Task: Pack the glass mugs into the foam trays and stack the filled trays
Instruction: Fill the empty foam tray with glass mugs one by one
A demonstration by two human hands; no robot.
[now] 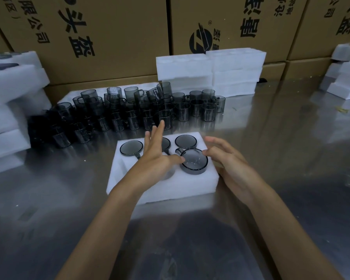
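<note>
While the left hand (157, 152) hovers flat over the middle of the foam tray (162, 184) with its fingers straight and spread, its thumb tip touches the rim of the nearest mug (194, 161), and the right hand (228, 158) hangs just beside that mug with fingers loosely extended, gripping nothing. This smoky grey glass mug sits only partly sunk in the tray's front right pocket, its rim standing above the foam. Three further mugs lie flush in the rear pockets: the left one (131, 147), a middle one (166, 143) largely hidden behind the hand, and the right one (185, 141); each shows a round dark rim and a short handle. White, soft-edged and rectangular, the tray rests on a reflective steel table (271, 158). Beyond it stands a dense cluster of loose mugs (141, 110), translucent grey cylinders with vertical ribbing, some stacked two high. Behind these are two stacks of empty foam trays (210, 71), with more foam stacks at the left edge (8, 98) and the right edge (346, 77). Brown cardboard cartons (109, 37) printed with black characters form the back wall.
</note>
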